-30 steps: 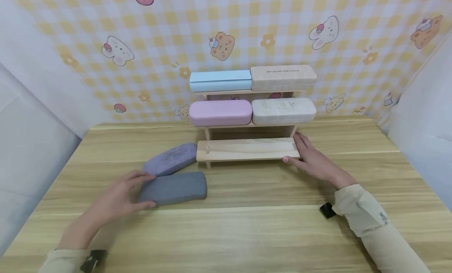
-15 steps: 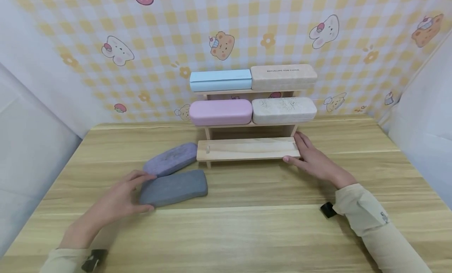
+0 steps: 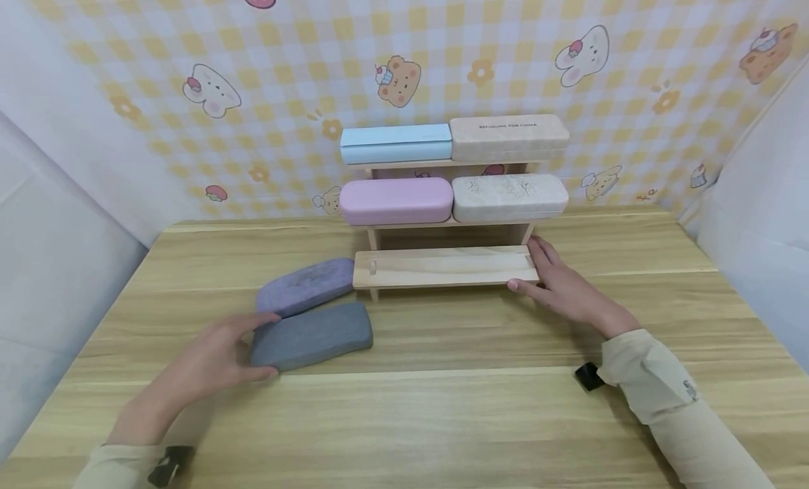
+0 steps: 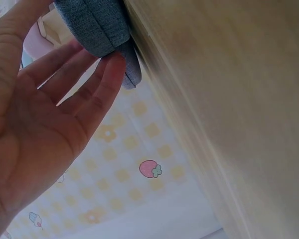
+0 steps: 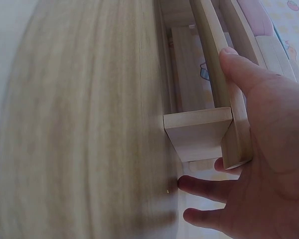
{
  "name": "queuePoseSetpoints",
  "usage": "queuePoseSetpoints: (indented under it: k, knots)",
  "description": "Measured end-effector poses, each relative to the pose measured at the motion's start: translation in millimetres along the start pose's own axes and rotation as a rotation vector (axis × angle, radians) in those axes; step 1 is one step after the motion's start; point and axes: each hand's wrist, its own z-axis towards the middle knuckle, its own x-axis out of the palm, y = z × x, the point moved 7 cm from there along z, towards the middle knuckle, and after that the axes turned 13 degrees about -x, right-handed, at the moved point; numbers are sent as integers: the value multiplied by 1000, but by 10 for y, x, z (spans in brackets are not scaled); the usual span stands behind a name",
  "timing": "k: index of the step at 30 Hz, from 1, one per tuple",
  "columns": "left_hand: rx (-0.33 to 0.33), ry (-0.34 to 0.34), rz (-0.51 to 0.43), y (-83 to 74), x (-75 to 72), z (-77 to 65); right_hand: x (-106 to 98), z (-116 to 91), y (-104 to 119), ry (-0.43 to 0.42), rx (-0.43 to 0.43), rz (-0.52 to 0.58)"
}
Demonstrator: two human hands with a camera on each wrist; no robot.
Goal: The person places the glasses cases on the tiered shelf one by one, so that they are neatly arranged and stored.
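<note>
My left hand (image 3: 211, 359) holds the left end of a grey fabric glasses case (image 3: 316, 334), thumb along its front edge and fingers at its back edge. In the left wrist view the case's rounded end (image 4: 97, 27) sits between thumb and fingers. Behind it a purple glasses case (image 3: 310, 285) lies slanted, its right end close to the rack. My right hand (image 3: 565, 289) grips the right end of the wooden rack's (image 3: 442, 268) bottom shelf. The right wrist view shows that thumb (image 5: 231, 55) on the shelf's front edge, with several fingers spread behind the end.
The rack's middle shelf bears a pink case (image 3: 396, 201) and a cream patterned case (image 3: 509, 197). On the top shelf are a light blue case (image 3: 396, 145) and a beige case (image 3: 509, 139). A checked backdrop (image 3: 253, 46) stands behind the wood-grain table (image 3: 442, 426).
The grey case has turned slightly, its right end moving back toward the purple case. My left hand stays at its left end, and my right hand keeps its place on the rack.
</note>
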Motion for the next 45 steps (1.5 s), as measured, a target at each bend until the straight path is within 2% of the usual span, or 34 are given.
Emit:
queuePoseSetpoints:
  k: [11, 20, 30, 38, 41, 45]
  knots:
    - [-46, 34, -18, 27, 22, 9, -10, -7, 1, 1, -5, 0]
    - [-31, 41, 57, 1, 39, -18, -10, 8, 11, -6, -14, -13]
    - [-15, 22, 2, -8, 0, -52, 0, -1, 3, -5, -4, -9]
    - [56, -22, -2, -55, -52, -77, -1, 1, -1, 3, -5, -6]
    - [54, -26, -25, -74, -101, -82, 0, 1, 1, 3, -5, -5]
    - [11, -6, -64, -80, -159, -82, -5, -9, 5, -1, -4, -3]
